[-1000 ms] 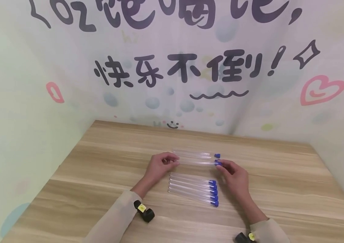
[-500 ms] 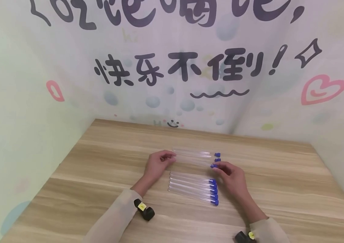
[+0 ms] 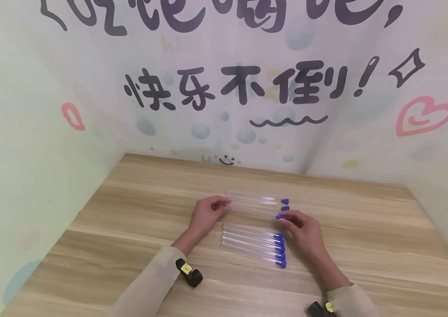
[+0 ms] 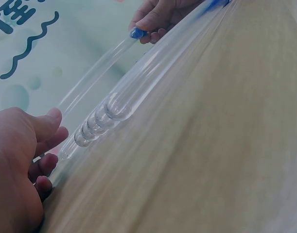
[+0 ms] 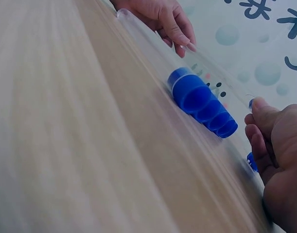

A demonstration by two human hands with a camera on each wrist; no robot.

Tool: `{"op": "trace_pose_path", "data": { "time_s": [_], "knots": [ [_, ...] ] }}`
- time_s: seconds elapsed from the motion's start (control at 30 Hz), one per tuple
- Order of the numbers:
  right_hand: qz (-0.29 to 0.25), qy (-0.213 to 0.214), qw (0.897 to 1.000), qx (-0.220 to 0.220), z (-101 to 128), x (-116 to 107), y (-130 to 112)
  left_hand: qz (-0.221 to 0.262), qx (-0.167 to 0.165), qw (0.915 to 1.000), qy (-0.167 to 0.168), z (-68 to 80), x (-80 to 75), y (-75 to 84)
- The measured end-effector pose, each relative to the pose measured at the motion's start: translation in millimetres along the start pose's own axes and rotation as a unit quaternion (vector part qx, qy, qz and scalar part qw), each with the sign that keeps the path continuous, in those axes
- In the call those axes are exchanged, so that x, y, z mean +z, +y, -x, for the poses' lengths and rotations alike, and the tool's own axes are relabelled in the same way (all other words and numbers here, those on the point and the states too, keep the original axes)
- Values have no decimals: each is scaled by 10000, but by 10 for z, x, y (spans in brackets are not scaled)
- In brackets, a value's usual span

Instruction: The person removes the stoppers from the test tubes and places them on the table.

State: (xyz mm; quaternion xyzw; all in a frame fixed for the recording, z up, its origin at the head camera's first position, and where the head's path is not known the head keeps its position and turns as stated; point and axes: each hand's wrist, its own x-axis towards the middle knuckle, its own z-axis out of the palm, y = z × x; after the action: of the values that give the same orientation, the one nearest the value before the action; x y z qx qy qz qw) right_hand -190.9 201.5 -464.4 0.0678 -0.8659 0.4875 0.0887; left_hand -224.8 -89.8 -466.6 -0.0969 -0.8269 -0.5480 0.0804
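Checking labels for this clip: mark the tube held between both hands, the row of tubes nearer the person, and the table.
held tube [image 3: 253,211], head view, middle of its clear body.
row of tubes [image 3: 249,241], head view, clear bodies mid-row.
table [image 3: 366,246], head view, bare wood right of the hands.

We see two forearms in pale sleeves reaching forward. Our left hand [image 3: 207,212] has its fingers curled, tips pinched toward the thumb. Our right hand [image 3: 302,229] mirrors it, fingertips [image 5: 259,108] pinched, knuckles raised.
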Motion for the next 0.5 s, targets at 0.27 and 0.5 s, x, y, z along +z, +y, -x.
{"op": "trace_pose_path", "data": {
  "time_s": [0.27, 0.5],
  "knots": [
    [452, 257, 9986, 68, -21, 7, 22, -190, 98, 9997, -113, 8, 17, -11],
    [490, 385, 9979, 165, -20, 3, 3, -269, 244, 9993, -58, 8, 16, 5]
  ]
}}
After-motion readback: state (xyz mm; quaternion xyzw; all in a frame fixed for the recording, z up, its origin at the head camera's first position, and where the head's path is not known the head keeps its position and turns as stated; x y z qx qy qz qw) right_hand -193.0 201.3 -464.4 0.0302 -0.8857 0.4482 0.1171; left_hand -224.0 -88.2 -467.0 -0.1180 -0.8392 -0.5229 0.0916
